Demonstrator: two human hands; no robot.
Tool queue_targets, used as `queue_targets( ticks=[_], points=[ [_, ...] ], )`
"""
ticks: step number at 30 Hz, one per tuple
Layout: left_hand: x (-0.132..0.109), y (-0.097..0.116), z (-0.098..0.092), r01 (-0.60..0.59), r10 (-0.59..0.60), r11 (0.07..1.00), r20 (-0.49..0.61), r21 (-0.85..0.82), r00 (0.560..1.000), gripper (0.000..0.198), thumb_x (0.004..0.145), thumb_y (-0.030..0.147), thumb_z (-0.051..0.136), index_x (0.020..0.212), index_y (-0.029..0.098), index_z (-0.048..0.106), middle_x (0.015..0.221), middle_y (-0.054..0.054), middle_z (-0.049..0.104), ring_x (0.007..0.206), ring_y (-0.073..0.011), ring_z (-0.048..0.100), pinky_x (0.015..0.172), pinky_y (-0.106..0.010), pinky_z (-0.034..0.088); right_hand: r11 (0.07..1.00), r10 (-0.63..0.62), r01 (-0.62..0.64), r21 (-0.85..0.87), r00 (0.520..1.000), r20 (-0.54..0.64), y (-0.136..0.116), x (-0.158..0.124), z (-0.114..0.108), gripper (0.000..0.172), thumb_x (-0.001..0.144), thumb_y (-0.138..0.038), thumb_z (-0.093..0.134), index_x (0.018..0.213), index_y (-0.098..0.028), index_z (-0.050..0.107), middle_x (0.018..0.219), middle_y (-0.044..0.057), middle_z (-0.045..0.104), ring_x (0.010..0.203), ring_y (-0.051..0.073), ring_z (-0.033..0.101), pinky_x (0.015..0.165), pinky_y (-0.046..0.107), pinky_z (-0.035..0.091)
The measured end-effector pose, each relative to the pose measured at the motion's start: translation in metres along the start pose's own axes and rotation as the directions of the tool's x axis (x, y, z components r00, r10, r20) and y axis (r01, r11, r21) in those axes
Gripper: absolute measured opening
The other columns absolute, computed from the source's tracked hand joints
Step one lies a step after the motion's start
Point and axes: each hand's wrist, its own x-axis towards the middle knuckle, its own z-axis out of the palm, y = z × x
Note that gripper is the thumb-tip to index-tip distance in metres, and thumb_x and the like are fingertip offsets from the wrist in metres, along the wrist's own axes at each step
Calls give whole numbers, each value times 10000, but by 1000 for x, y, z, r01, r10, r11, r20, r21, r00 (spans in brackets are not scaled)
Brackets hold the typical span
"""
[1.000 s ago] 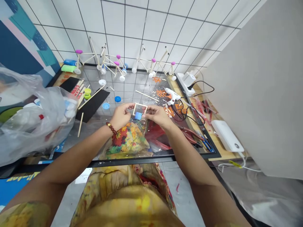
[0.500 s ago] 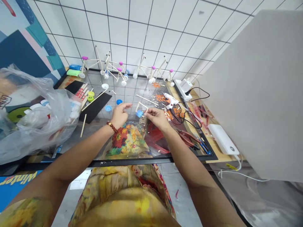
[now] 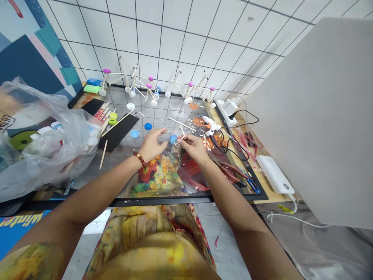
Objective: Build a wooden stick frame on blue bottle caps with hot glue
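Observation:
My right hand (image 3: 192, 146) pinches a small frame of wooden sticks with a blue bottle cap (image 3: 173, 139) fixed to it, held just above the glass table (image 3: 151, 116). My left hand (image 3: 152, 144) hovers right beside the cap with its fingers loosely spread, and whether it touches the cap I cannot tell. A beaded bracelet (image 3: 140, 158) circles my left wrist. Two loose blue caps (image 3: 148, 126) lie on the glass just beyond my left hand.
Several stick models with pink and white caps (image 3: 151, 90) stand along the tiled wall. A white glue gun (image 3: 211, 124) with black cable lies right of my hands, red pliers (image 3: 230, 171) nearer. A plastic bag (image 3: 43, 144) fills the left; a white power bank (image 3: 275, 175) sits far right.
My left hand let go of the stick frame and opened. My right hand turned the frame and cap and lowered them slightly. The camera tilted up a little.

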Motion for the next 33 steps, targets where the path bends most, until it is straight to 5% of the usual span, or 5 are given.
queue_targets(
  ticks=[3, 9, 13, 17, 33],
  points=[
    [-7, 5, 4, -50, 49, 999, 78, 17, 996, 804, 567, 256, 863, 1316, 142, 592, 1288, -172, 645, 1162, -313, 609, 1004, -438, 475, 999, -50, 50, 22, 999, 9, -3, -4, 9, 303, 708, -490, 786, 752, -199, 715, 772, 17, 697, 703, 163, 609, 713, 318, 496],
    [-6, 2, 9, 49, -21, 967, 110, -252, 994, 514, 689, 297, 796, 1171, 157, 687, 1183, -123, 697, 1026, -248, 655, 898, -363, 519, 994, -109, 110, -10, 994, 24, -9, -10, 14, 339, 750, -522, 762, 882, -209, 762, 831, 29, 729, 727, 176, 646, 712, 317, 514],
    [-2, 1, 6, 333, -201, 726, 276, -602, 940, 477, 724, 343, 796, 1152, 157, 697, 1054, -82, 733, 951, -215, 678, 926, -383, 522, 996, -87, 88, 2, 982, -168, -9, -6, 4, 352, 806, -494, 719, 1032, -225, 742, 901, 27, 732, 808, 173, 651, 787, 322, 518],
    [-2, 8, 1, 472, -233, 532, 415, -703, 880, 413, 721, 301, 818, 1093, 148, 728, 973, -91, 743, 891, -213, 703, 939, -416, 530, 999, -31, 34, 21, 991, -132, -1, 1, 1, 421, 731, -494, 769, 1025, -195, 734, 884, 29, 708, 784, 170, 637, 789, 330, 512],
    [5, 10, -1, 438, -389, 632, 227, -640, 893, 341, 652, 304, 841, 925, 126, 739, 845, -72, 741, 790, -195, 686, 824, -393, 560, 994, 92, -93, -53, 995, -25, 3, 3, 1, 402, 703, -577, 691, 712, -176, 679, 592, -30, 546, 558, 117, 425, 554, 255, 322]
  ],
)
